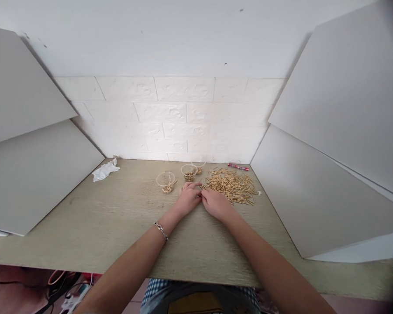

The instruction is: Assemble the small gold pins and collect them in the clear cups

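Observation:
My left hand [187, 197] and my right hand [216, 203] meet fingertip to fingertip just above the table. Both have their fingers bent and pinched together; whatever they hold is too small or hidden to name. Right beside my right hand spreads a loose pile of thin gold-coloured metal pins [229, 186]. Just beyond my left hand stands a clear plastic cup [188, 169] with small gold pieces in it. Another clear cup [165, 179] to its left also holds some gold pieces, and a third clear cup [198, 163] is partly hidden behind.
A red printed tube-shaped packet [238, 166] lies at the back, near the white brick-patterned wall [173, 113]. Crumpled white tissue [106, 169] rests at the back left. Pale panels stand on the left [42, 179] and right [321, 192] of the wooden table [94, 226].

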`<action>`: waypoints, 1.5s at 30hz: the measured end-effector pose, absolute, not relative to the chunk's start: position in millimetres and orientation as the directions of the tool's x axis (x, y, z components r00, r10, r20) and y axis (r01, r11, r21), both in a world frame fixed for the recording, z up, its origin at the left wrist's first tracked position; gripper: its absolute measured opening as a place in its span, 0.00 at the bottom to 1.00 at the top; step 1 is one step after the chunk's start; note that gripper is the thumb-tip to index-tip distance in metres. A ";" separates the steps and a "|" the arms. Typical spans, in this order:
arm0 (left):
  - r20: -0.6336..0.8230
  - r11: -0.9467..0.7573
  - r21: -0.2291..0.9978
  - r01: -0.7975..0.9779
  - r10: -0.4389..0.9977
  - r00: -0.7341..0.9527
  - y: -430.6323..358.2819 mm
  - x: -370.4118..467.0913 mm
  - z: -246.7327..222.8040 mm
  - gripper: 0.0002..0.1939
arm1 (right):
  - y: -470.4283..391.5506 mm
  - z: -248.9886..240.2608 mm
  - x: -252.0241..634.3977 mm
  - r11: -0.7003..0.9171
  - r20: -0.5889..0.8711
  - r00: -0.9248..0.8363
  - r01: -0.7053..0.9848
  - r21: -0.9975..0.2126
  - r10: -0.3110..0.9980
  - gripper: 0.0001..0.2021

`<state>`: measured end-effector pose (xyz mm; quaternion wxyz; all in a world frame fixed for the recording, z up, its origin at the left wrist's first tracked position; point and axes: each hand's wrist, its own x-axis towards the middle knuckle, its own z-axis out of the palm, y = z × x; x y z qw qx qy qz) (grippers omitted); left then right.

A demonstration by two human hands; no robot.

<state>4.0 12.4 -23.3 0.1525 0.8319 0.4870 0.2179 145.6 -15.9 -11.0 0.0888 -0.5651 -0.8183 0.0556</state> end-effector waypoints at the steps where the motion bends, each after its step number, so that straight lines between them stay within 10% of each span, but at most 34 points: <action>1: 0.212 -0.478 0.462 0.747 0.877 0.430 12.2 4.1 -22.6 0.08 | -15.8 -11.5 145.4 0.357 0.092 -0.345 0.915 -0.189 0.934 0.13; 37: 0.354 -0.360 0.550 0.754 0.918 0.180 5.1 4.6 -8.1 0.19 | -11.8 -8.5 142.2 0.427 0.192 -0.407 0.901 -0.075 0.893 0.12; 45: 0.529 -0.510 0.571 0.643 0.828 0.188 2.4 3.4 -3.5 0.18 | -9.5 -7.1 155.9 0.499 0.530 -0.149 0.609 -0.616 0.835 0.13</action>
